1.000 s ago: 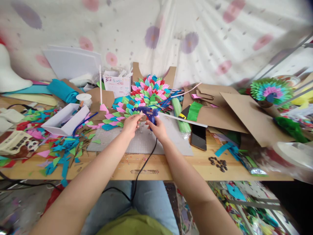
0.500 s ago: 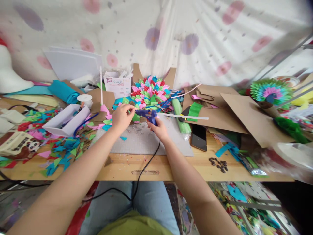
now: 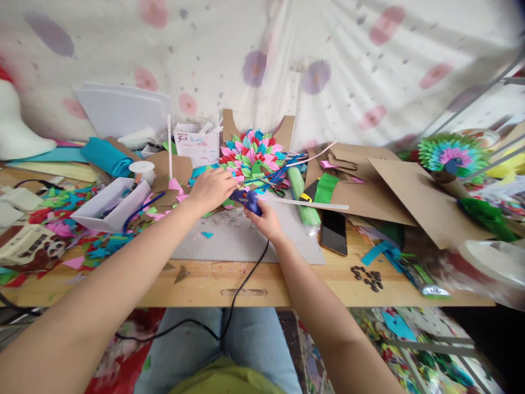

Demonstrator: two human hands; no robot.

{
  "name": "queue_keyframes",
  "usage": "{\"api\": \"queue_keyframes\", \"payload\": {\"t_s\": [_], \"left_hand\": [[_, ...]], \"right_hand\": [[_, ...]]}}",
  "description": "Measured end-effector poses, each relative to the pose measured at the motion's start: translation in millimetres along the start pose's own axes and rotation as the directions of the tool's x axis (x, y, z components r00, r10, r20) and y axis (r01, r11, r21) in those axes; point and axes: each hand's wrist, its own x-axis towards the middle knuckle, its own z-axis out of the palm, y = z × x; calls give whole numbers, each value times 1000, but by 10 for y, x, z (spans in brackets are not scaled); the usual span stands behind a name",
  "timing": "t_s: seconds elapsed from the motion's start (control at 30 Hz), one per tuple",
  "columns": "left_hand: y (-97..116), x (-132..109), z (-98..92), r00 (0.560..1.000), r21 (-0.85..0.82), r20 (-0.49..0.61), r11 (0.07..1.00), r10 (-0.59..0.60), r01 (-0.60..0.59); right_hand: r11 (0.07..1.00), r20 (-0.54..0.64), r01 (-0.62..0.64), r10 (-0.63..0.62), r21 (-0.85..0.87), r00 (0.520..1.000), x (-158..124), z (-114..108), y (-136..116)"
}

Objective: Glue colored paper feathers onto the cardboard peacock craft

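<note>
A blue glue gun [image 3: 248, 200] is gripped in my right hand [image 3: 264, 218], its nozzle end pointing left and a long white glue stick [image 3: 311, 204] reaching out of its back to the right. My left hand [image 3: 215, 190] is over the nozzle end, fingers bent together; what they hold, if anything, is hidden. Just behind both hands stands a paper peacock [image 3: 256, 156] with pink, red, green and blue feathers. Under the hands lies a grey cutting mat [image 3: 246, 243].
Paper scraps [image 3: 98, 246] and a white tray [image 3: 112, 205] lie at the left. To the right are a green roll [image 3: 303, 202], a black phone [image 3: 333, 232], dark beads [image 3: 367, 277] and cardboard [image 3: 426, 197]. Scissors [image 3: 280, 190] lie behind the gun.
My left hand has moved right and turned its back upward, covering the nozzle. The glue gun has shifted slightly and tilted more, with my right hand still on it.
</note>
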Motion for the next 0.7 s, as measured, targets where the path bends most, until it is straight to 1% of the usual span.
{"api": "queue_keyframes", "payload": {"t_s": [0.13, 0.27, 0.37, 0.43, 0.53, 0.63, 0.7], "left_hand": [[-48, -9, -57, 999, 2, 33, 1000, 30, -30], [-99, -25, -110, 999, -57, 31, 998, -40, 42], [-122, -42, -125, 994, -175, 25, 979, -106, 108], [-128, -54, -119, 988, -280, 24, 948, -153, 154], [-130, -73, -88, 980, -429, 38, 882, -197, 194], [-124, -91, -46, 969, -522, 76, 819, -234, 239], [-112, -106, -19, 953, -567, 106, 770, -285, 294]], "right_hand": [[998, -14, 45, -46, -38, 999, 1, 4, 18], [991, -28, 67, -71, -116, 997, 3, 12, 34], [972, -24, 143, -150, -188, 988, -1, -4, 31], [952, -21, 198, -209, -234, 978, -8, -35, 17], [918, -38, 229, -254, -323, 966, -18, -105, -13], [868, -42, 269, -315, -418, 948, -11, -168, -33], [824, -29, 297, -353, -483, 935, 2, -189, -36]]}}
